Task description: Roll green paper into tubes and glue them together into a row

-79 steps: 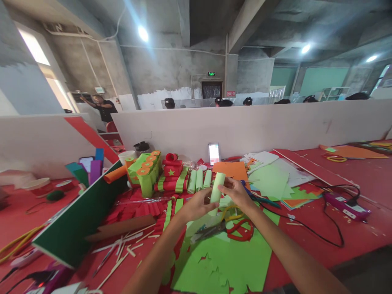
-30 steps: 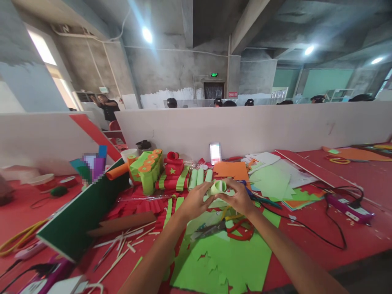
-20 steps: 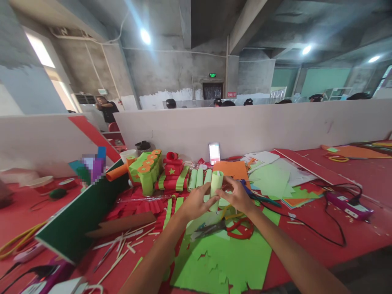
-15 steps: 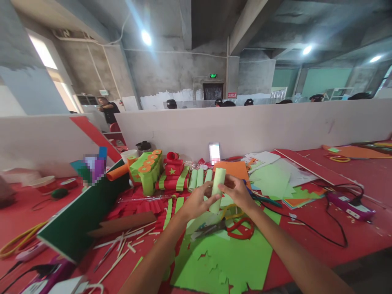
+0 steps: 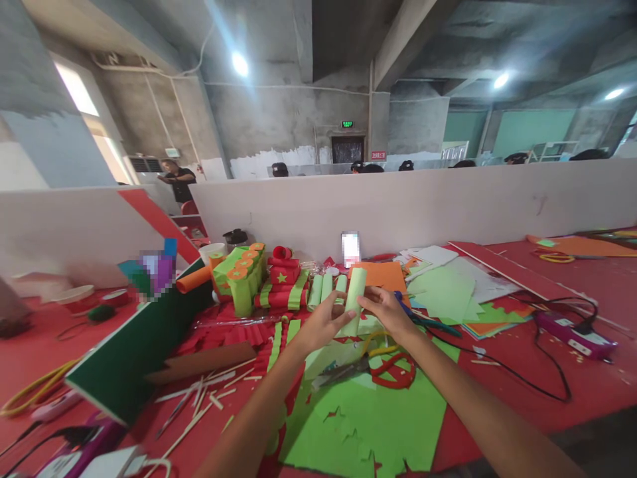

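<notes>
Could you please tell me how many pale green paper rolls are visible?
4: one held roll between the left hand and right hand, and three rolls side by side just beyond; others may be hidden.

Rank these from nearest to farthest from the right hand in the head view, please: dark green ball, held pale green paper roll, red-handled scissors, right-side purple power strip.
1. Pale green paper roll: in the right hand's grip.
2. Red-handled scissors: below it.
3. Purple power strip: right.
4. Dark green ball: far left.
</notes>
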`<action>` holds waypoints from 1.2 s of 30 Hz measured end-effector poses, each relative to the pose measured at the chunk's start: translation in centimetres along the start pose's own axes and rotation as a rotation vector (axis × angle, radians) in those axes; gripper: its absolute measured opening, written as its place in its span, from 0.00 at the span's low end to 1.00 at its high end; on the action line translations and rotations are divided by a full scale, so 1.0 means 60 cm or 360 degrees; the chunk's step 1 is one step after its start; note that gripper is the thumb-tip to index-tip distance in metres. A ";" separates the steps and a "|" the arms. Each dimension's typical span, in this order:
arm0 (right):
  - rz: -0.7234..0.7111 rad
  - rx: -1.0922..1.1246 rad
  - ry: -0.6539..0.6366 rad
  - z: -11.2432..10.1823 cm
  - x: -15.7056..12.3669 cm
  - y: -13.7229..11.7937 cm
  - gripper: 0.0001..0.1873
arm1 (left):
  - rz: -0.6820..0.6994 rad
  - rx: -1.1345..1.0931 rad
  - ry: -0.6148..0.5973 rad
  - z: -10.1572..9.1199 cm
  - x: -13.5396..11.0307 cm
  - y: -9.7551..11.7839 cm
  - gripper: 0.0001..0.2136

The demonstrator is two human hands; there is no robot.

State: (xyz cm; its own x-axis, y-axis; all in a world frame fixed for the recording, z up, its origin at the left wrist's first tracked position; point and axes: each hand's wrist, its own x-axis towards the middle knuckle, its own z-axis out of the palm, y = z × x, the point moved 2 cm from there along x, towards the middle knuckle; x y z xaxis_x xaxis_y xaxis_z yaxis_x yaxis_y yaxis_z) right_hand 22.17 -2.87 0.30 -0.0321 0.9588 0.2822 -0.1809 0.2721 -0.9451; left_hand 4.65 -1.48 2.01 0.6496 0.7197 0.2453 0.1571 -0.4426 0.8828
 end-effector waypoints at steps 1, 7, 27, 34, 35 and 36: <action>0.0015 0.0011 0.0022 -0.001 0.001 0.002 0.20 | -0.0014 -0.0014 -0.0003 0.000 0.000 0.000 0.20; 0.0147 0.0061 -0.0011 -0.001 0.001 0.011 0.20 | -0.0052 -0.0069 -0.0027 0.003 0.001 0.002 0.20; -0.0411 -0.0680 0.0489 0.024 -0.008 0.005 0.15 | 0.1250 0.1361 0.0216 0.063 -0.028 0.036 0.14; -0.0499 -0.0774 0.0560 0.035 -0.014 0.001 0.15 | 0.1469 0.1380 0.0232 0.069 -0.034 0.047 0.09; -0.0495 -0.0781 0.0559 0.034 -0.013 0.002 0.15 | 0.1463 0.1378 0.0225 0.069 -0.034 0.048 0.08; -0.0483 -0.0785 0.0561 0.034 -0.013 0.003 0.15 | 0.1452 0.1372 0.0214 0.068 -0.034 0.049 0.08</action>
State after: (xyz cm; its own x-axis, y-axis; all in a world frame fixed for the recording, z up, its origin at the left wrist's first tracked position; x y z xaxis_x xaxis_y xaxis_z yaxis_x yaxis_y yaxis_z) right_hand 20.16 -3.73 0.23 0.2867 0.7807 0.5553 0.3408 0.4586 -0.8207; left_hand 6.85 -6.43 2.47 0.7046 -0.0048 0.7096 0.1582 -0.9738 -0.1636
